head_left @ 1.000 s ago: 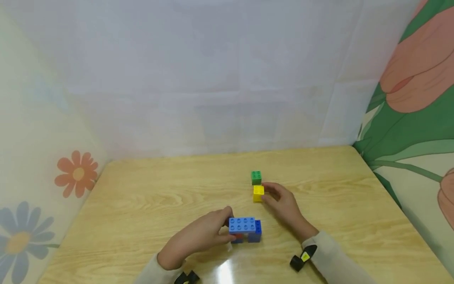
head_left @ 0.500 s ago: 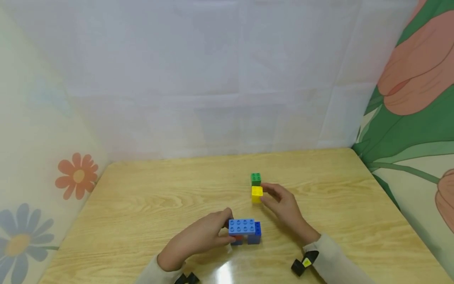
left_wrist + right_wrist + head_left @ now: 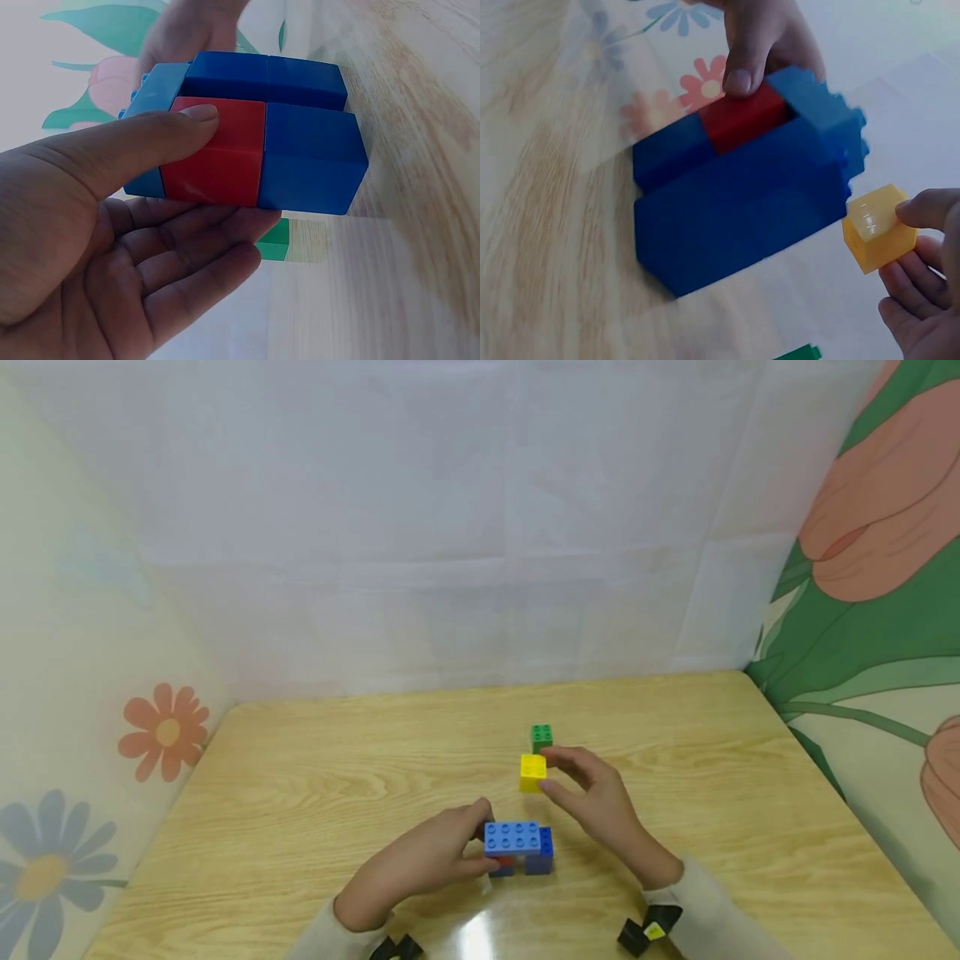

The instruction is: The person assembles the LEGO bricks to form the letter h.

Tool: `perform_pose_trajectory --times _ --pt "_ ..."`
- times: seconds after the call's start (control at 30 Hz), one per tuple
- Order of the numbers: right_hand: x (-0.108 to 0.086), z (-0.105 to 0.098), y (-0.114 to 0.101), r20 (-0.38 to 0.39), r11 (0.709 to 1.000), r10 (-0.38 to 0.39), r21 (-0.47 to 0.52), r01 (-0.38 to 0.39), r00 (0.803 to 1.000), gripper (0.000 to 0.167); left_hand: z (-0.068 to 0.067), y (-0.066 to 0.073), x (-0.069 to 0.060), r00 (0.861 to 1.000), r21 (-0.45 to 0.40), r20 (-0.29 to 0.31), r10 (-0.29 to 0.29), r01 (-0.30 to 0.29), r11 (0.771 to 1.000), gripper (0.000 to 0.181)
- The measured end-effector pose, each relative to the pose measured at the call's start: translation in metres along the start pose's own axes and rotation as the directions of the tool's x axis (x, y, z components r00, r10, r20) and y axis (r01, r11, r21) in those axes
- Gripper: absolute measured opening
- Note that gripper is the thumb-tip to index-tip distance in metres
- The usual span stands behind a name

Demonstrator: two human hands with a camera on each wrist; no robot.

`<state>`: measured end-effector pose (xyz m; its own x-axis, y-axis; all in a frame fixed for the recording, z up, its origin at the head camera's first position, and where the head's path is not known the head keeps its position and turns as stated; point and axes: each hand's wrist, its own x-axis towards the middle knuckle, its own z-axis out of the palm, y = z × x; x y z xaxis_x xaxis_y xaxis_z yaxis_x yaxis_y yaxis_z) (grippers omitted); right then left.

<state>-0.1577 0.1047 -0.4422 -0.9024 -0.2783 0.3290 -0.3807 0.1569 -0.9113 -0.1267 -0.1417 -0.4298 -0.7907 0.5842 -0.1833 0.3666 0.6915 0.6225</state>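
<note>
My left hand [image 3: 427, 860] grips the left side of a block structure, its thumb on a red block [image 3: 217, 150] in the left wrist view. A light blue block [image 3: 512, 837] lies across the top; dark blue blocks [image 3: 315, 157] stand beside and below the red one. My right hand [image 3: 600, 802] pinches a yellow block [image 3: 532, 772] between thumb and fingers, behind the structure and apart from it. The right wrist view shows this yellow block [image 3: 881, 229] beside the structure's light blue end.
A green block [image 3: 542, 737] stands on the wooden table [image 3: 337, 760] just behind the yellow one. White cloth [image 3: 465, 527] hangs along the table's back edge, and flower-patterned panels [image 3: 862, 677] flank both sides. A black strap device sits at each wrist.
My right hand has moved slightly left with the yellow block, which now sits a little left of the green one. My left hand and the structure have hardly moved.
</note>
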Motion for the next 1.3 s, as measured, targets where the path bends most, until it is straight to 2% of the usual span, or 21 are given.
perform_pose_trajectory --times 0.1,0.2,0.4,0.53,0.63,0.77,1.13,1.3 --pt "-0.002 0.001 -0.018 0.02 0.999 -0.034 0.01 0.034 0.999 0.035 0.0 0.0 0.0 1.0 0.004 -0.007 0.008 -0.008 1.0 0.032" --pt "-0.006 0.002 -0.025 0.048 0.997 -0.073 0.032 0.071 0.996 0.036 0.0 0.001 -0.001 1.0 0.005 -0.01 0.016 -0.016 1.0 0.032" --pt "-0.011 0.009 -0.018 0.09 0.99 -0.124 0.083 0.117 0.988 0.038 -0.001 0.001 -0.001 0.999 -0.009 -0.019 0.034 -0.034 0.999 0.033" --pt "-0.016 0.013 -0.018 0.138 0.984 -0.152 0.119 0.136 0.979 0.035 0.001 0.0 -0.001 0.996 -0.039 -0.037 0.075 -0.077 0.996 0.034" --pt "-0.018 0.017 -0.017 0.17 0.982 -0.167 0.121 0.147 0.971 0.033 0.002 -0.002 -0.001 0.993 -0.058 -0.046 0.113 -0.115 0.992 0.04" --pt "-0.02 0.021 -0.014 0.193 0.982 -0.183 0.088 0.168 0.964 0.03 0.004 -0.004 -0.001 0.99 -0.078 -0.046 0.133 -0.136 0.988 0.042" --pt "-0.022 0.026 -0.01 0.207 0.982 -0.186 0.011 0.187 0.961 0.03 0.001 -0.001 -0.001 0.997 -0.075 -0.012 0.073 -0.073 0.994 0.038" --pt "-0.023 0.027 -0.011 0.21 0.979 -0.197 -0.007 0.203 0.958 0.03 0.001 0.0 -0.001 0.998 -0.072 -0.011 0.065 -0.066 0.995 0.038"
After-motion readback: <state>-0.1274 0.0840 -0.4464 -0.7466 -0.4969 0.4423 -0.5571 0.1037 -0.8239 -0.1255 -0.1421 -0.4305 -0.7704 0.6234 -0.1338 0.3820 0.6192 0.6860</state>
